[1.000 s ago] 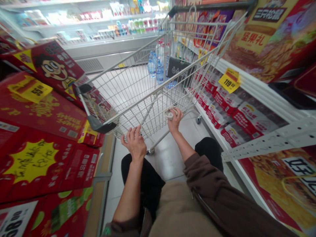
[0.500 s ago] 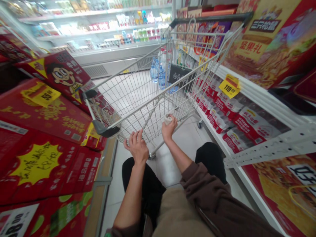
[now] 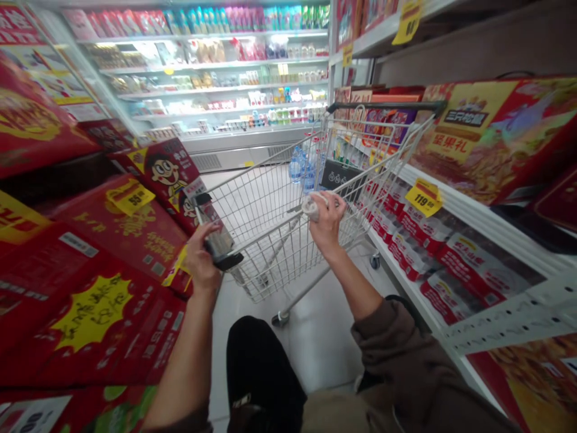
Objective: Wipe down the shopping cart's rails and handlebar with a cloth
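Observation:
A wire shopping cart (image 3: 288,237) stands at an angle across the aisle, its basket holding nothing that I can see. My left hand (image 3: 201,257) is at the cart's front end, fingers curled over the edge beside the black corner cap (image 3: 228,261). A crumpled greyish-white cloth (image 3: 311,208) is bunched in my right hand (image 3: 329,222), which is closed around it. That hand is at the near side's top rail, and the cloth appears to touch the rail.
Stacked red gift boxes (image 3: 121,240) crowd the left side. On the right, a white shelf (image 3: 496,240) holds packs of bottled drinks (image 3: 444,294) and snack boxes (image 3: 491,138). Water bottles (image 3: 301,168) stand behind the cart, before a lit refrigerated display (image 3: 216,99).
My left hand has gone from the cart's near side to its front end and taken hold there. The right hand has risen with the cloth to the top rail. My view has tilted up.

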Demonstrator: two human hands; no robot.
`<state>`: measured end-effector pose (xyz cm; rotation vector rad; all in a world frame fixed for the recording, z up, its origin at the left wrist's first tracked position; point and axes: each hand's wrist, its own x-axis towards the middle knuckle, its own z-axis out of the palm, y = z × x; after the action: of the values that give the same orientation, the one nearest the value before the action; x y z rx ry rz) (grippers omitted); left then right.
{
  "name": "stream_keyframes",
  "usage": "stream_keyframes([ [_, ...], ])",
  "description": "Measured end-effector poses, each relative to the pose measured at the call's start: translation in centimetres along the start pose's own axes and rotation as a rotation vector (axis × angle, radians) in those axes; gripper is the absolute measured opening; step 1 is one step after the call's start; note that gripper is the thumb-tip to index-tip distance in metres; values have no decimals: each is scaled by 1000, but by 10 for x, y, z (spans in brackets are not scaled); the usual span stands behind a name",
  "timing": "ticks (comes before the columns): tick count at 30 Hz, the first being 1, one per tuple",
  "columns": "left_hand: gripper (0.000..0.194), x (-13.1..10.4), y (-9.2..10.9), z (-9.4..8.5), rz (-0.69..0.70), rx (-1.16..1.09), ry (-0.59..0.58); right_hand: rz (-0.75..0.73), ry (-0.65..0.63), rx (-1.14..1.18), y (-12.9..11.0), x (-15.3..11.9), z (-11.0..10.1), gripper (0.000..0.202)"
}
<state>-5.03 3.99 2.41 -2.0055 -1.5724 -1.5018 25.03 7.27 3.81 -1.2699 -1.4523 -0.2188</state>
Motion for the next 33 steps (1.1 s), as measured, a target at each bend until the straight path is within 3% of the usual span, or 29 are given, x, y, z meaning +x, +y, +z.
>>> stream_keyframes([
  [2, 78, 15, -8, -3, 114, -103, -126, -96, -85, 35, -18, -3, 3, 47],
  [5, 75, 17, -11, -2, 142, -140, -70, -242, -261, 1, -37, -18, 8, 51],
  [8, 73, 7, -2, 2, 134, -133, 9, -307, -311, -27, -31, -20, 5, 51],
  [13, 69, -8, 32, 8, 179, -114, 51, -365, -289, 12, 2, -4, -10, 46],
  [18, 59, -20, 76, 22, 216, -56, 74, -309, -281, 7, 22, 11, -26, 42],
  [22, 52, -31, 109, 36, 235, 5, 108, -274, -324, -33, 5, -4, -45, 41],
  [26, 46, -42, 134, 46, 239, 66, 108, -409, -414, -30, -15, -35, -68, 44],
  [29, 42, -47, 151, 43, 312, 115, -9, -450, -464, -32, 4, -27, -84, 49],
  [33, 35, -50, 167, 34, 435, 89, -188, -338, -443, -127, 62, 27, -91, 47],
])
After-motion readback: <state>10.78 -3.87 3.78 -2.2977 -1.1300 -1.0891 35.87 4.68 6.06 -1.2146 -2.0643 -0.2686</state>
